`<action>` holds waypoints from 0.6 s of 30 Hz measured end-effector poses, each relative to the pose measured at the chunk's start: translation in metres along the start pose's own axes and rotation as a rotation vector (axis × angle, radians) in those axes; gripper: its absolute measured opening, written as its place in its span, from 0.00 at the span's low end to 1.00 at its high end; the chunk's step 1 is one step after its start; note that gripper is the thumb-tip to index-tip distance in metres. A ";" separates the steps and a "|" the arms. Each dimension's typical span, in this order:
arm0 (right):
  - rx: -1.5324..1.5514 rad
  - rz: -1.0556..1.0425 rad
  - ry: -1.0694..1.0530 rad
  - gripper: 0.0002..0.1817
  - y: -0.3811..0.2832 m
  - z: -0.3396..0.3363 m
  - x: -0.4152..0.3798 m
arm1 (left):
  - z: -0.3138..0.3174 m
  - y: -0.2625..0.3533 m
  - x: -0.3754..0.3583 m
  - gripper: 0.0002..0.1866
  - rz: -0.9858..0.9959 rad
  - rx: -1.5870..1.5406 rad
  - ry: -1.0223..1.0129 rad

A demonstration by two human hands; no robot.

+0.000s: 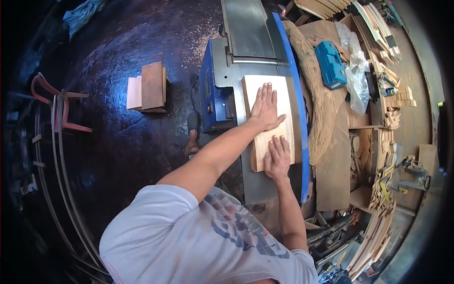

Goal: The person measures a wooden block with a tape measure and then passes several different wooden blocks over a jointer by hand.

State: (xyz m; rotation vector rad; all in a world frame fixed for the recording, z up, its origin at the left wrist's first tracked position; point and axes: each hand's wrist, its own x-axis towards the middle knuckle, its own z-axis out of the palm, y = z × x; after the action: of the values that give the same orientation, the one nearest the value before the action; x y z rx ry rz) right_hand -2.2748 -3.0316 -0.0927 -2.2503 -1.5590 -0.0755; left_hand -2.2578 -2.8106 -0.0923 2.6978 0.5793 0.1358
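A thick, pale wooden board (282, 102) lies flat on the metal table of a jointer (260, 185), alongside its blue-edged fence (301, 118). My left hand (266, 110) presses palm down on the board's upper half, fingers stretched forward and thumb out to the right. Nearer to me, my right hand (278, 160) rests on the board's near end, its fingers extended and pointing forward. Neither hand is wrapped round anything. Beyond the board, the far metal table (250, 28) of the machine continues forward. The cutter is not visible.
Left of the machine's blue base (215, 104), stacked boards (152, 86) stand on the dark floor. A reddish chair (71, 106) is farther left. Right of the fence lie a rough log (309, 85), a teal case (330, 65), clear plastic (358, 83) and several wood offcuts (402, 98).
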 end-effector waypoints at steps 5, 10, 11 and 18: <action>0.018 -0.021 0.026 0.25 0.010 0.012 0.030 | -0.005 -0.015 0.025 0.56 -0.052 0.014 -0.013; 0.021 -0.020 0.049 0.25 0.013 0.016 0.052 | -0.015 -0.028 0.046 0.57 -0.049 0.059 -0.020; 0.020 -0.023 0.048 0.25 0.014 0.018 0.056 | -0.017 -0.030 0.049 0.57 -0.049 0.063 -0.022; 0.028 -0.036 0.062 0.25 0.018 0.023 0.078 | -0.017 -0.043 0.067 0.57 -0.046 0.056 0.000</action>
State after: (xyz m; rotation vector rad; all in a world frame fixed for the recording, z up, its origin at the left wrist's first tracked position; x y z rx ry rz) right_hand -2.2334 -2.9598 -0.0981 -2.1777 -1.5585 -0.1317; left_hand -2.2162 -2.7407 -0.0924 2.7357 0.6544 0.1089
